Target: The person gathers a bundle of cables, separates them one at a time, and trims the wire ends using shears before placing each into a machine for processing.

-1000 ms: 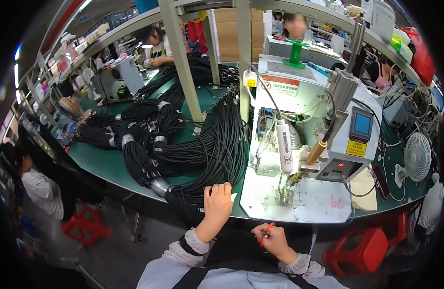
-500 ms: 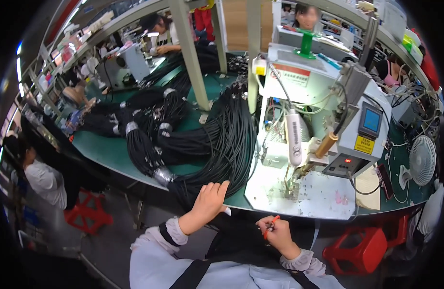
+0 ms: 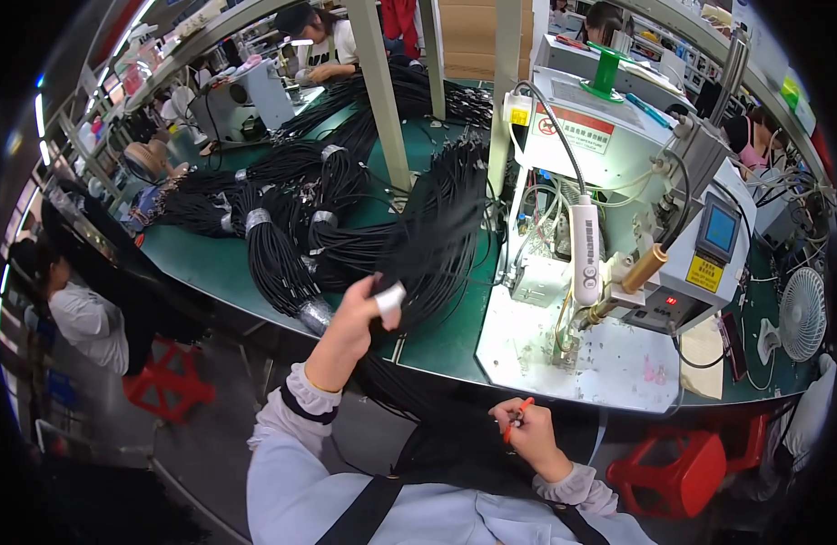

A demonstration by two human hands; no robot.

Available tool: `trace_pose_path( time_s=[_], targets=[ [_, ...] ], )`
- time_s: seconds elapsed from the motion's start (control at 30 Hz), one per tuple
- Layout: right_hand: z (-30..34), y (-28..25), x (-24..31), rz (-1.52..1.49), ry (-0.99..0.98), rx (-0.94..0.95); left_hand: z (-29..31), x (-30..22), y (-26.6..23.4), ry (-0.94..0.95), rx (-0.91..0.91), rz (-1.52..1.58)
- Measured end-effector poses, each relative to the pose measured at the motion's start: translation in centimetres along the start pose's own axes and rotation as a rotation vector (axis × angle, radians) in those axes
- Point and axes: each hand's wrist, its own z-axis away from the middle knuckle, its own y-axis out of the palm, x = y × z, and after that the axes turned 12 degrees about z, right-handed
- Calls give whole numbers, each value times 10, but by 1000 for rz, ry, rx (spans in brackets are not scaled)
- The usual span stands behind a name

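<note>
My left hand (image 3: pixel 350 318) is closed around a bunch of black cables (image 3: pixel 437 238), blurred by motion, at the near edge of the bench. White wrapping covers one of its digits. Lengths of the same cable hang over the bench edge below this hand toward my lap. My right hand (image 3: pixel 530 436) is closed round a small hand tool with orange handles (image 3: pixel 520 412), in front of the bench edge; its working end is mostly hidden by the fingers. More bundles of black cable (image 3: pixel 269 250), bound with clear wrap, lie on the bench to the left.
A bench machine (image 3: pixel 586 245) with a lit pale base plate (image 3: pixel 527 354) stands right of the cables. A white fan (image 3: pixel 802 309) is farther right. Metal posts (image 3: pixel 382 100) rise from the green bench (image 3: pixel 192 268). Red stools (image 3: pixel 668 472) stand below. Other people sit around.
My left hand has moved left and away from me, closing on cables that it has swept up from the pile. The right hand stays nearly in place with the orange-handled tool. The view has shifted slightly.
</note>
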Motion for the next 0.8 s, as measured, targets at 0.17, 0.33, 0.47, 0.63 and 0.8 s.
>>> trace_pose_path(
  time_s=[0.17,0.33,0.47,0.63,0.8],
  targets=[
    [-2,5,7,28,-19,88,-22,-28,-7,-115,146,646],
    [-20,13,24,6,-120,52,-36,-47,15,-316,108,157],
    [-84,38,52,-110,-258,-293,-32,-46,7,-256,47,229],
    [-164,48,49,-534,-36,-384,-33,-38,14,-258,86,318],
    [-164,69,51,-443,-15,-435,-33,-41,-5,-364,229,437]
  ],
)
